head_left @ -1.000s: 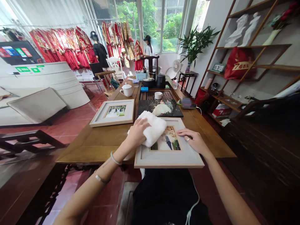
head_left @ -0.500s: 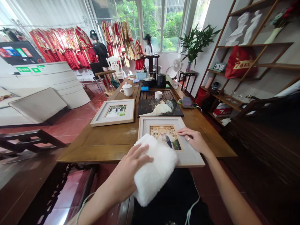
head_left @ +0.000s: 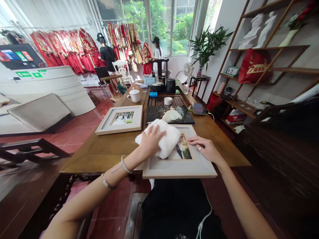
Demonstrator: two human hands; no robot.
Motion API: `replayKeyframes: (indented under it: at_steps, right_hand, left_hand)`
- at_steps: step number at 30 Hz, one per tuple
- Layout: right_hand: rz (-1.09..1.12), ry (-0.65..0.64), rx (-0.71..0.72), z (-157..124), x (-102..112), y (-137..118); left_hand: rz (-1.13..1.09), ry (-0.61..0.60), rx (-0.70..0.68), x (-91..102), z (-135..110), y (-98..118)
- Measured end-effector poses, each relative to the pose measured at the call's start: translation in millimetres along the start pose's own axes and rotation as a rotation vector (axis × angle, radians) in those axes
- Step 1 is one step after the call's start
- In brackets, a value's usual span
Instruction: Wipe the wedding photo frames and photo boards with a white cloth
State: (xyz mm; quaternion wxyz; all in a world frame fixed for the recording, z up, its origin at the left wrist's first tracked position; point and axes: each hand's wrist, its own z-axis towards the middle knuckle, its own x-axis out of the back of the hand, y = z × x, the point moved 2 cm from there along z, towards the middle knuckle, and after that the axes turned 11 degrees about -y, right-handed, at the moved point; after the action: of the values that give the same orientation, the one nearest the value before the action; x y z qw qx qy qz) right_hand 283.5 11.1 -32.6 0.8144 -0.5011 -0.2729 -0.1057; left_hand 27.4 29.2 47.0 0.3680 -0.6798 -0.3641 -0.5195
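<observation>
A fluffy white cloth [head_left: 170, 141] lies over the upper left part of a light wooden picture frame [head_left: 179, 172] at the table's near edge. My left hand [head_left: 151, 141] grips the cloth from above, its fingers curved into the pile. On the frame's right side rests my right hand [head_left: 205, 148], fingers stretched out and touching the inner mount beside the photo [head_left: 184, 149]. Part of that photo is hidden under the cloth. To the left lies a second framed photo [head_left: 119, 120]. Beyond the near frame is a dark photo panel [head_left: 183, 116] showing a white dress.
A lidded white mug [head_left: 134, 95], a white cup [head_left: 167, 101], a small blue box [head_left: 153, 94] and a black kettle [head_left: 170, 85] stand farther along the wooden table [head_left: 99, 156]. A phone with a cable [head_left: 199, 109] lies on the right. Two people are near the clothes racks.
My left hand has moved the cloth away from me, from the frame's near left corner up to its upper left part. My right hand stays on the frame.
</observation>
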Motion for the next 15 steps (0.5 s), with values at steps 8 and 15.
replayKeyframes:
  at_steps: [8, 15]
  right_hand:
    - [-0.022, 0.007, 0.000, -0.5, 0.0, 1.3]
    - [-0.021, -0.011, -0.016, -1.1, 0.0, 1.2]
  left_hand:
    - [-0.054, 0.184, 0.030, 0.5, 42.4, 1.1]
    - [-0.066, 0.071, -0.018, -3.6, 33.0, 8.5]
